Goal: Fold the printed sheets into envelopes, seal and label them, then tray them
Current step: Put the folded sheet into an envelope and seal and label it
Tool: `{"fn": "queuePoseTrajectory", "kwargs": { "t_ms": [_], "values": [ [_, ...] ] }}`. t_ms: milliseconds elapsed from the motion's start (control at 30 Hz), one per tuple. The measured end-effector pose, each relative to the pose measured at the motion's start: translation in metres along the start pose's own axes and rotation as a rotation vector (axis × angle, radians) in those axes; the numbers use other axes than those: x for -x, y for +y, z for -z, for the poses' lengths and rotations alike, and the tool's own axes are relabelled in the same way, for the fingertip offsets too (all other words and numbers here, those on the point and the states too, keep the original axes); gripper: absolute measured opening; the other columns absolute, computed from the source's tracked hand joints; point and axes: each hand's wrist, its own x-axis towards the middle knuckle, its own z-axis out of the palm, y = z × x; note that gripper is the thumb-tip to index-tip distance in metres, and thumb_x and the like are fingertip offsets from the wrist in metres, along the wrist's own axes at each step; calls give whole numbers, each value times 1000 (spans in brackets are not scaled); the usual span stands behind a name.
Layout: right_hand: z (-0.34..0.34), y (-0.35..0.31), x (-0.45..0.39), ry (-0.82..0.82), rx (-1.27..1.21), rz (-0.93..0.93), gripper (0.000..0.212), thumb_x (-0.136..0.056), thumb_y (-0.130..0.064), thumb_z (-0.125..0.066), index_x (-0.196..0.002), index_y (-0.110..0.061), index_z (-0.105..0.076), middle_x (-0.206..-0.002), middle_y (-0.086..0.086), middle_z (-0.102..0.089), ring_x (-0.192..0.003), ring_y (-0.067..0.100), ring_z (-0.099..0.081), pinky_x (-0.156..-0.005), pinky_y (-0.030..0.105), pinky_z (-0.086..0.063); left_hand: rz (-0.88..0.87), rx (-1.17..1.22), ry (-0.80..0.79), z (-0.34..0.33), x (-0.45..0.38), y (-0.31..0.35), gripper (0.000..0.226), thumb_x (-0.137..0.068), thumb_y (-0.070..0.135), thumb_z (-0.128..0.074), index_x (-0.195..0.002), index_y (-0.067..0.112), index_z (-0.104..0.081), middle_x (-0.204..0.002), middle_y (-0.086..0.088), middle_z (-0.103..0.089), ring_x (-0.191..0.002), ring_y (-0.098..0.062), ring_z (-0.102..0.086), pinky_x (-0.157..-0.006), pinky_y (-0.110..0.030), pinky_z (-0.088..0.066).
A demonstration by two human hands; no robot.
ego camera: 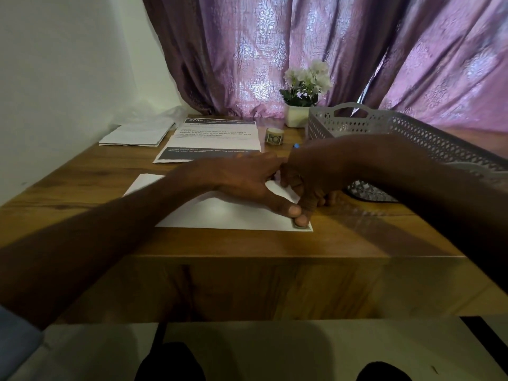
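A white envelope (233,213) lies flat on the wooden table (82,185) in front of me. My left hand (247,180) rests on it with its fingers spread flat and its thumb near the front right corner. My right hand (313,174) comes in from the right, its other fingers curled, and presses one fingertip on a small label (302,226) at that corner. A stack of printed sheets (214,138) lies further back. A roll of labels (274,136) stands to its right. The grey perforated tray (384,127) is at the right.
A pile of white envelopes (137,134) lies at the back left by the wall. A white pot of flowers (298,116) stands before the purple curtain. A small blue object (296,146) peeks out behind my right wrist. The table's front edge is close to me.
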Motion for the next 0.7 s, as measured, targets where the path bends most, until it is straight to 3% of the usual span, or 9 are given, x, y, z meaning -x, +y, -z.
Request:
{"fn": "queuePoseTrajectory", "kwargs": {
  "t_ms": [67, 133, 200, 367, 500, 700],
  "values": [
    [-1, 1, 11, 33, -41, 40, 37, -76, -25, -86, -96, -27, -55, -94, 7, -71, -77, 21, -69, -59, 25, -48, 76, -115, -10, 1, 0, -4, 84, -66, 87, -69, -133, 41, -50, -131, 15, -53, -121, -11, -52, -103, -46, -49],
    [-8, 5, 24, 159, 66, 64, 21, -81, -29, -82, -82, -30, -60, -83, -4, -66, -77, 17, -65, -62, 28, -45, 108, -153, -11, 2, -1, -7, 74, -63, 89, -65, -119, 43, -52, -119, 19, -50, -111, -7, -49, -94, -41, -49],
    [-19, 8, 34, 301, 57, 89, 28, -85, -36, -77, -69, -30, -56, -70, -9, -55, -65, 8, -54, -60, 30, -40, 110, -130, -24, 2, -3, -6, 65, -67, 84, -66, -113, 42, -52, -112, 26, -45, -107, -1, -46, -87, -36, -44],
    [-61, 14, 31, 537, -50, 57, 30, -95, -47, -66, -74, -26, -60, -70, -8, -58, -62, 3, -53, -53, 24, -34, 133, -189, -69, 4, -3, -8, 60, -68, 84, -60, -110, 43, -47, -110, 27, -41, -113, -14, -43, -100, -48, -38],
    [-65, 11, 31, 546, -140, 41, 35, -91, -53, -67, -70, -26, -60, -65, -9, -58, -58, 2, -53, -50, 22, -32, 154, -211, -61, 3, -3, -5, 53, -72, 79, -57, -109, 42, -47, -106, 25, -41, -111, -13, -41, -105, -54, -33],
    [-72, 3, 30, 511, -185, -2, 38, -89, -60, -63, -71, -27, -54, -78, -8, -61, -69, 5, -54, -56, 26, -39, 147, -195, -40, 0, -1, -3, 52, -72, 79, -56, -108, 42, -47, -104, 24, -41, -105, -8, -41, -99, -48, -31]
  ]
}}
